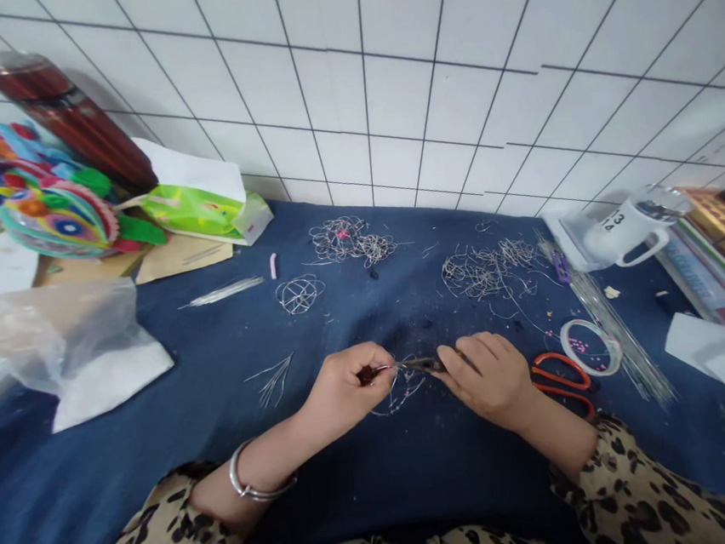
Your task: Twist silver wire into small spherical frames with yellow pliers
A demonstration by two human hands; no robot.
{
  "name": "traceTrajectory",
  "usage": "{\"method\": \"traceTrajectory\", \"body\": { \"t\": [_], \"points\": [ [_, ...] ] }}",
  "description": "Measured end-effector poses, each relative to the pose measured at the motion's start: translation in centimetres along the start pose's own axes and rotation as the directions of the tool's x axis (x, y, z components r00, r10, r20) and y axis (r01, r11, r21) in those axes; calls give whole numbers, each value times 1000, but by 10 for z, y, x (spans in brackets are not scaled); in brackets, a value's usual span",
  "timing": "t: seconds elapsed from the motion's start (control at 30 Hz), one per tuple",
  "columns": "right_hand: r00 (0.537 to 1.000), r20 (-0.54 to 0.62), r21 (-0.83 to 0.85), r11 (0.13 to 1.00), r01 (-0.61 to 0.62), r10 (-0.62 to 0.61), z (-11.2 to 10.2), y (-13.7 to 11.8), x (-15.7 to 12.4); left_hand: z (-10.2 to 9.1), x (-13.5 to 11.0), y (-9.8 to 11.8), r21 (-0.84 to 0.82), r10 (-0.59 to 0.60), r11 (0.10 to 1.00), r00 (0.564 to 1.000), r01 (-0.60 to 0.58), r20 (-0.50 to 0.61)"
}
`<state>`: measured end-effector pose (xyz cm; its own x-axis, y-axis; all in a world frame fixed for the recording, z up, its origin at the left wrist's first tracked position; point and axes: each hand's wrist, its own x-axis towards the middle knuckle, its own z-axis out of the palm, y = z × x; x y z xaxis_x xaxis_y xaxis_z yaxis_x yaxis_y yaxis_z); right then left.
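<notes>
At the frame's lower centre, the left hand (351, 382) had its fingers pinched together on a thin silver wire loop (405, 394); the right hand (492, 379) was wrapped around dark metal pliers (432, 364), their nose at the wire. A loose pinch could have let it slip and bend. Right of centre, a round white-rimmed dish (615, 356) contained tiny pink beads (580, 345); the white mug's (618, 228) contents were hidden.

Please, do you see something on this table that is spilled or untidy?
Yes, perhaps a small spill: the round white dish holds pink beads, yet a few similar specks lie outside, on the blue cloth to its left. Also, the wire heap beyond the right hand is tangled, unlike the straight wires nearby.
</notes>
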<state>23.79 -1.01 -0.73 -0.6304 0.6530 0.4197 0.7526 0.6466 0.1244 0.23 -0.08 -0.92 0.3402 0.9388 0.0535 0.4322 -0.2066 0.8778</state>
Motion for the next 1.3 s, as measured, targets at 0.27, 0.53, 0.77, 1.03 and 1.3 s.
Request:
{"method": "traceTrajectory", "body": {
  "t": [0.27, 0.53, 0.77, 1.03, 1.3],
  "points": [
    [999, -51, -20, 1000, -6, 5, 0, -2, -3, -1, 1, 1, -26, -28, 999, 1000, 28, 10],
    [995, -66, -167, 984, 61, -73, -4, 1, -2, -3, 3, -1, -103, -110, 988, 992, 116, 55],
    [978, -131, -242, 962, 126, -161, -3, 9, -2, -3, 3, -1, -26, -84, 996, 996, 85, 40],
    [986, -113, -205, 974, 99, -124, 3, 8, -3, -3, 0, 1, 115, 49, 993, 997, -42, -53],
    [990, -130, -99, 994, 42, -55, 7, 7, 1, -4, 0, 1, 96, 66, 994, 996, -61, -54]
  ]
}}
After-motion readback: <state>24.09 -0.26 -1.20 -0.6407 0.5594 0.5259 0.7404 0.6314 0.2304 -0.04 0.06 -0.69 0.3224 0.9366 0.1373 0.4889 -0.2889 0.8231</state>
